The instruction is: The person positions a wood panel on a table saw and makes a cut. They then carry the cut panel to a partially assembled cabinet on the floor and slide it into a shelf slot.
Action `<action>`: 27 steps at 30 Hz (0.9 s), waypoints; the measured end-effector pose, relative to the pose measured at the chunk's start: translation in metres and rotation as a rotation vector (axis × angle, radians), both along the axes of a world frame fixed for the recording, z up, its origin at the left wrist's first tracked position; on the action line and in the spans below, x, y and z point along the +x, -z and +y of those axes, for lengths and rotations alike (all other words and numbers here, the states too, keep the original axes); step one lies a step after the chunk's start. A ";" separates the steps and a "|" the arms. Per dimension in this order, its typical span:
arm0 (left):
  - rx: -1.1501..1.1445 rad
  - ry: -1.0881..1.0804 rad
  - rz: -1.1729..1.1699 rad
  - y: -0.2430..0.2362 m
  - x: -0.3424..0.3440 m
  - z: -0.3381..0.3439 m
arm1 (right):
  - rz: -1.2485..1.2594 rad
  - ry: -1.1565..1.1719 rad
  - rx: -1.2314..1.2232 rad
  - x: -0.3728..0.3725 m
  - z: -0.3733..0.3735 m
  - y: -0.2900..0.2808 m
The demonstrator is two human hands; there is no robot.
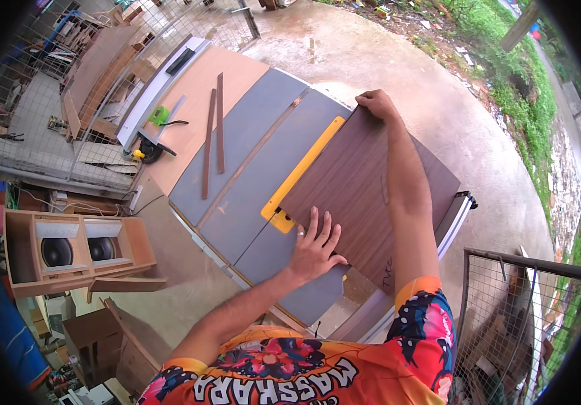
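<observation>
A dark brown wood-grain panel [344,189] lies flat on a grey table saw top [257,128], its left edge alongside a long yellow insert plate [304,165]. My left hand [316,248] rests with spread fingers on the panel's near left part, a ring on one finger. Stretched across the panel, my right arm reaches its far corner, where my right hand [376,106] is closed around the edge. Some handwriting marks the panel near my right sleeve. Whether a blade stands up in the yellow plate, I cannot tell.
Two thin brown strips [213,128] lie on the left of the table, near a green tape measure [159,115] and a white rail [162,88]. A wooden speaker cabinet [78,250] stands at left. Wire mesh fencing [520,310] encloses scrap wood at the lower right.
</observation>
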State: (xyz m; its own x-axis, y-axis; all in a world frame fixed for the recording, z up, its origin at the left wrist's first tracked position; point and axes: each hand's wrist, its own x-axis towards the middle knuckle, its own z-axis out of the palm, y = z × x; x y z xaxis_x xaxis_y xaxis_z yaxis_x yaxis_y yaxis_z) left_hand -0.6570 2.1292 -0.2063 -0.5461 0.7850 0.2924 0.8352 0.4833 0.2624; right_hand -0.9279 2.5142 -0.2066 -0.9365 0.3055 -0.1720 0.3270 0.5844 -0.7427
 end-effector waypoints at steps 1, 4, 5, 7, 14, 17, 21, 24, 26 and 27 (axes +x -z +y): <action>-0.001 0.002 -0.005 0.000 0.000 0.001 | 0.002 -0.003 -0.009 -0.001 0.003 0.002; 0.004 -0.004 -0.001 0.001 -0.001 0.001 | 0.000 -0.025 -0.013 -0.005 0.001 0.003; 0.008 -0.007 0.004 0.002 -0.001 0.000 | -0.002 -0.035 -0.010 -0.006 -0.001 0.002; 0.010 -0.003 0.007 0.002 -0.003 0.001 | 0.008 -0.016 -0.014 -0.007 0.001 0.005; 0.013 -0.002 -0.003 0.002 -0.006 0.005 | 0.019 -0.012 -0.024 -0.009 0.007 0.006; 0.015 0.016 0.007 -0.001 -0.006 0.013 | 0.020 -0.019 0.059 -0.004 0.016 0.002; 0.005 0.007 0.007 0.002 -0.006 0.011 | 0.019 -0.013 0.045 -0.019 0.007 0.015; -0.018 -0.005 0.019 0.002 -0.009 0.009 | 0.008 -0.016 0.050 -0.018 0.001 0.007; -0.025 0.016 0.012 -0.002 -0.008 0.014 | 0.004 -0.002 0.049 -0.010 0.015 0.010; -0.030 0.016 0.008 -0.004 -0.008 0.015 | 0.002 0.007 0.047 -0.008 0.017 0.010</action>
